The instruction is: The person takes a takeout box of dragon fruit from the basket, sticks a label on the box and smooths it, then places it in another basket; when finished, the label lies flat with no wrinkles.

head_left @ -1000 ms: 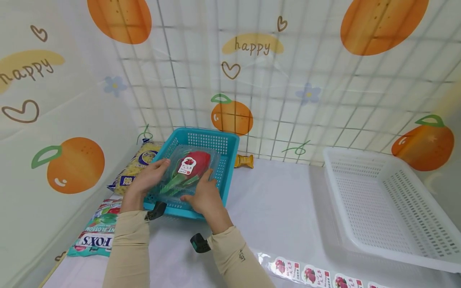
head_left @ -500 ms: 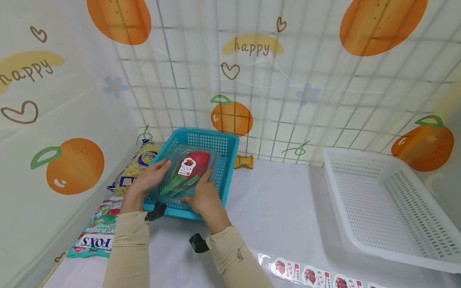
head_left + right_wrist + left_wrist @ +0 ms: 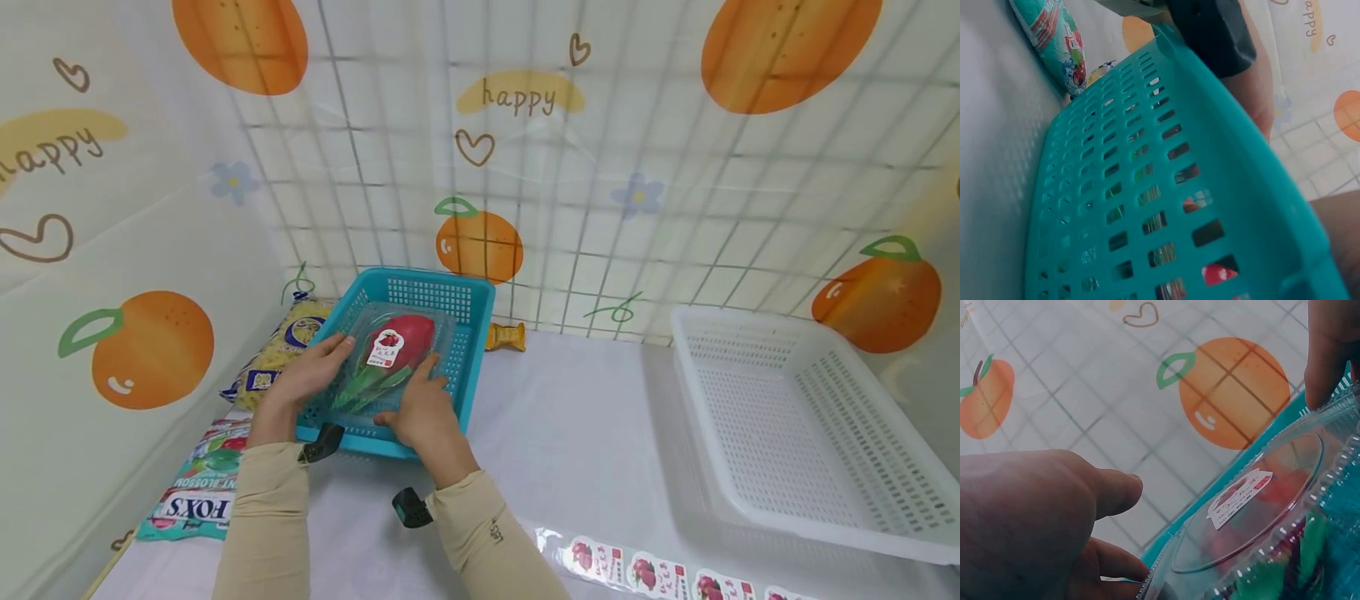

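Observation:
A clear plastic box [image 3: 367, 317] lies inside a turquoise basket [image 3: 477, 354]. Within it is a red dragon fruit [image 3: 420, 337] with long green leaf tips, and a white sticker [image 3: 386, 348] is on the lid. My left hand [image 3: 303, 379] holds the box's left edge. In the left wrist view its thumb stands away from the lid [image 3: 1250, 506], while its other fingers meet the rim. Around the box's near right corner, my right hand [image 3: 433, 421] grips with thumb and forefinger spread; its lower fingers are hidden. Mostly the basket's side [image 3: 1260, 187] fills the right wrist view.
Left of the basket lie a yellow pasta bag [image 3: 258, 375] and a teal FOX'S candy bag [image 3: 198, 492]. Behind it is a small orange-wrapped snack [image 3: 508, 337]. A white basket [image 3: 780, 417] stands at right. A sticker strip [image 3: 648, 571] lies at the front edge.
The whole head view has shifted slightly left. Both hands keep their places on the box in the basket; nothing else has visibly moved.

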Tool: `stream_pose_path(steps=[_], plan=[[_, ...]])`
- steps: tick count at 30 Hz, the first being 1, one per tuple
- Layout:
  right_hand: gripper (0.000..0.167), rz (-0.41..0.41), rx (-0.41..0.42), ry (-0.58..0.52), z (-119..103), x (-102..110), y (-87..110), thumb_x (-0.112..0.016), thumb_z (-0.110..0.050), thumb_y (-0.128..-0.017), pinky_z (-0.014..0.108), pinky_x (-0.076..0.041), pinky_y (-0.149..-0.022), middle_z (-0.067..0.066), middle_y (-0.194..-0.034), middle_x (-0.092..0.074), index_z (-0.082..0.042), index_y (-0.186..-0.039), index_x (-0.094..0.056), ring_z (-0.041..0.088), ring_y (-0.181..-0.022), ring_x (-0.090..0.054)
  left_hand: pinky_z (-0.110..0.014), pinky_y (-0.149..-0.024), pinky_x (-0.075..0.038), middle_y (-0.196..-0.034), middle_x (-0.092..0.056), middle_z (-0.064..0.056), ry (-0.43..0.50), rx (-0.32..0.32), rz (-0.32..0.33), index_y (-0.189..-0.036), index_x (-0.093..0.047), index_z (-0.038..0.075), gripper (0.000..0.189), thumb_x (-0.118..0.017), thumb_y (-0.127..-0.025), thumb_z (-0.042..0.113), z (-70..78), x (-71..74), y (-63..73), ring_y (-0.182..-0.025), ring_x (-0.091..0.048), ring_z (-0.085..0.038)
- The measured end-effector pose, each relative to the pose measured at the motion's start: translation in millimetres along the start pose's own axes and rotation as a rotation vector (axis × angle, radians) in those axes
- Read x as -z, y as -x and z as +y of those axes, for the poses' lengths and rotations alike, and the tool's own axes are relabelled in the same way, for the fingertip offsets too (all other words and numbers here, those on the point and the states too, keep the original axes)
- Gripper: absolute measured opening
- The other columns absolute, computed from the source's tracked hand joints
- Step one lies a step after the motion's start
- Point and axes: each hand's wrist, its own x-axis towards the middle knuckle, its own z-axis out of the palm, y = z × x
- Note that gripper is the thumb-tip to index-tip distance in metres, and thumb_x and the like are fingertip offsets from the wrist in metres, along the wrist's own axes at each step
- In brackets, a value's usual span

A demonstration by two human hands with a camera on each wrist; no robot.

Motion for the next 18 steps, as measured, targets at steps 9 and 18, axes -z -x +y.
stream_pose_path(steps=[9,18], plan=[[0.124,0.017,0.030,0.029,0.7,0.2,-0.3,-0.085,-0.044,-0.081,0.057,-0.054,-0.099,0.031,-0.158,-0.036,-0.003,-0.163,-0.003,0.048,-0.134,-0.053,-0.074,-0.118,-0.012,-0.171,-0.002,-0.023,-0.016,-0.007,0.005,-0.165,-0.007,0.009,0.079,-0.029,-0.107,0.059,1.5,0.8,2.3,-0.155,-0.001,-0.051],[0.124,0.017,0.037,0.022,1.7,-0.9,0.9,-0.086,-0.043,-0.080,0.058,-0.053,-0.099,0.032,-0.158,-0.036,-0.002,-0.163,-0.003,0.049,-0.134,-0.053,-0.074,-0.118,-0.011,-0.171,-0.001,-0.022,-0.011,0.015,0.004,-0.165,-0.006,0.011,0.078,-0.030,-0.107,0.057,-0.4,0.1,1.4,-0.155,0.000,-0.050]])
